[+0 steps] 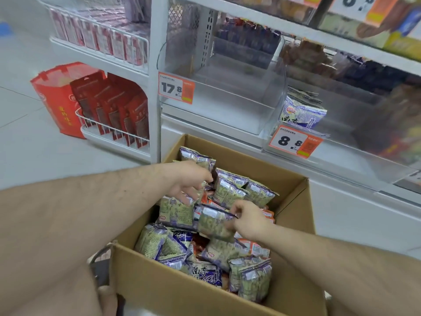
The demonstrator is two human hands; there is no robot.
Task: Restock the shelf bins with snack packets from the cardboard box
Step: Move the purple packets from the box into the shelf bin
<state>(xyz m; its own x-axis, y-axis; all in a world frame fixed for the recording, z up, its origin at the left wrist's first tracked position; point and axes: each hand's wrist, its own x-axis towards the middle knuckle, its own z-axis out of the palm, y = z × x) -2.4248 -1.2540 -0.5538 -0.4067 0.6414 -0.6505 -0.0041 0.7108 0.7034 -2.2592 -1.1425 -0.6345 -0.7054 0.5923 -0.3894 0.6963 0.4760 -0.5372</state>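
Observation:
An open cardboard box (173, 290) stands below me, filled with several green-and-purple snack packets (250, 277) and some orange ones beneath. My right hand (247, 221) pinches the top edge of one green packet (214, 224), lifted and blurred above the pile. My left hand (189, 181) reaches into the box's middle with curled fingers touching packets; whether it grips one is unclear. A clear shelf bin (227, 106) with a 17.8 price tag is bare. The bin to its right, tagged 8.8 (293, 142), holds a few blue-white packets (300, 112).
A white shelf upright (156, 87) separates the bins from wire baskets of red packets (118, 115). A red bag (57, 101) stands on the floor at left. Upper shelves hold dark snack packs (319, 58). A white shelf base (364, 213) runs behind the box.

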